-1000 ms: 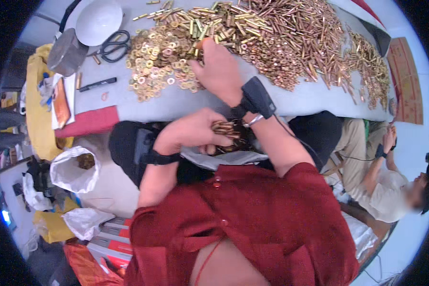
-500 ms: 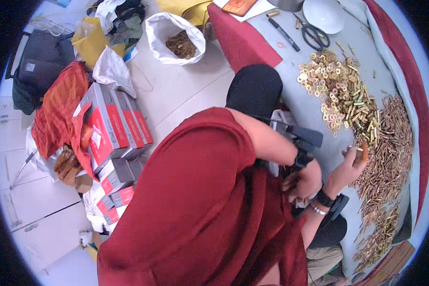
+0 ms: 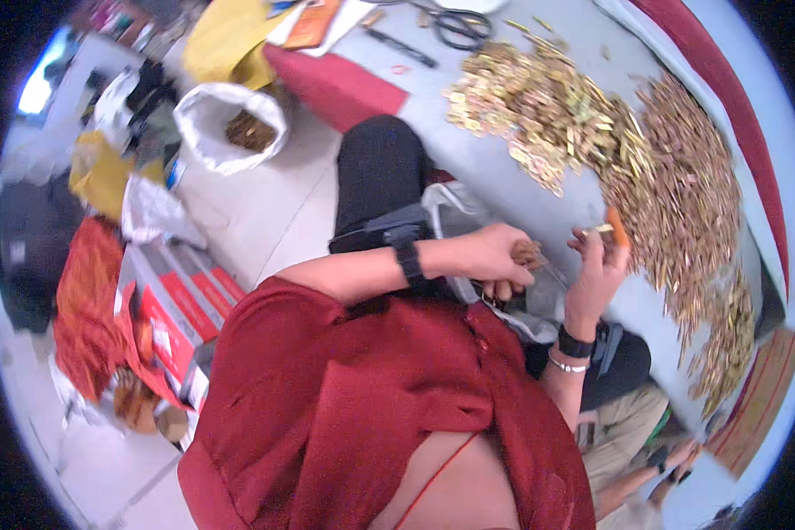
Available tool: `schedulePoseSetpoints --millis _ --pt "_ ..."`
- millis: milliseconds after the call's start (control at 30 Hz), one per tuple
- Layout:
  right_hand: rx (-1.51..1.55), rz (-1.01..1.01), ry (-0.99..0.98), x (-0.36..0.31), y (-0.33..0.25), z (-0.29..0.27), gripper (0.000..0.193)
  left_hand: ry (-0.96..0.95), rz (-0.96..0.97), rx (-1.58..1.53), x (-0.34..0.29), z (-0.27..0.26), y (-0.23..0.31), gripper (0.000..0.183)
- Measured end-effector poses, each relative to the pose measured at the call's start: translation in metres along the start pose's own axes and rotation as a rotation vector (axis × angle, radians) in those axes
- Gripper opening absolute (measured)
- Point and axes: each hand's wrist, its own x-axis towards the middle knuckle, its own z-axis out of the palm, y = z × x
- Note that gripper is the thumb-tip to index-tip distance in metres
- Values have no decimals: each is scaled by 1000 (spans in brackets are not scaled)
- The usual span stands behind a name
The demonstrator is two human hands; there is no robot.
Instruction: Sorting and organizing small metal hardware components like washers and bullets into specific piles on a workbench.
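My left hand [image 3: 496,256] is closed round a clump of small brownish pieces [image 3: 528,255], too blurred to name exactly. It hangs over an open white plastic bag [image 3: 446,201] at my lap. To its right, my raised right hand [image 3: 594,276] pinches a small pale-gold piece [image 3: 601,229] between its fingers. One of those fingers wears what looks like an orange finger cover [image 3: 617,230]. Just beyond lies a broad heap of thin copper-coloured pieces [image 3: 680,185] on the grey cloth. Gold-coloured rings [image 3: 481,93] and short gold tubes [image 3: 592,124] form a heap farther left.
Black scissors [image 3: 462,31] and a black marker [image 3: 402,47] lie at the far side. A white sack [image 3: 230,119] with brown contents stands on the floor at left, near red-and-grey boxes [image 3: 172,309]. Another person's hands [image 3: 676,459] show at lower right.
The view has turned, shifting the heaps left and up. My left hand has come up from the bag, and the brownish clump now shows in it. My right hand keeps its pinch.
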Motion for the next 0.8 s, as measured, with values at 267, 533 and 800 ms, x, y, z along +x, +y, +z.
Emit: schedulePoseSetpoints --millis 267,533,800 --pt "58 -14 -29 -1 -3 2 33 12 -61 -93 14 3 -7 18" --pt "67 -31 64 2 -3 -5 31 1 -112 53 15 3 -10 19" --pt "39 -40 59 0 3 -8 33 -255 -123 243 9 35 -5 25"
